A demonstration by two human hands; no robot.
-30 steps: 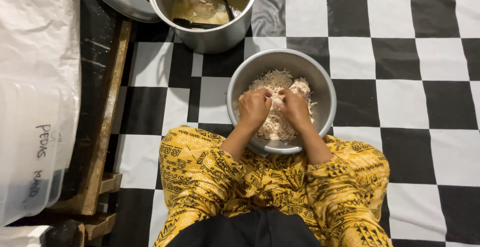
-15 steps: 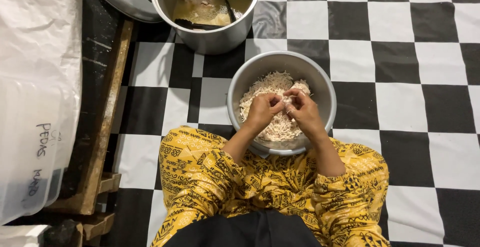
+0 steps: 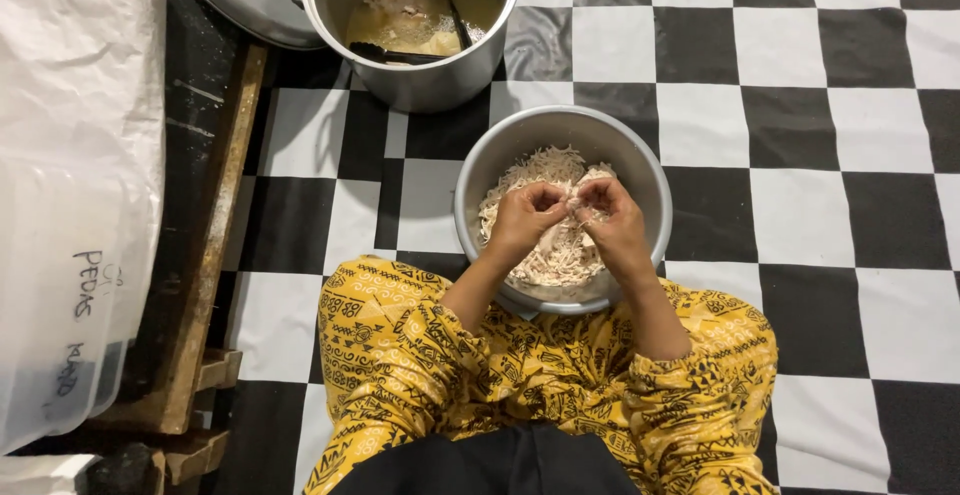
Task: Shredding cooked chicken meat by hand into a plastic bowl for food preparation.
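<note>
Head view: hands (image 3: pixel 570 217) over bowl (image 3: pixel 640 170), stockpot (image 3: pixel 420 80) beyond, pallet (image 3: pixel 205 255) left.

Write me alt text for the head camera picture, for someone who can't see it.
Seen from above, a person's left hand and right hand pinch a piece of shredded pale meat over a round metal bowl on a black-and-white checkered floor. Beyond it stands a metal pot holding broth and meat.

Both hands, left hand (image 3: pixel 525 221) and right hand (image 3: pixel 615 223), pinched pale shredded meat (image 3: pixel 545 170) together above a round grey metal bowl (image 3: pixel 640 170). A steel stockpot of broth (image 3: pixel 420 80) stood beyond it on the black-and-white checkered floor (image 3: pixel 800 195).
</note>
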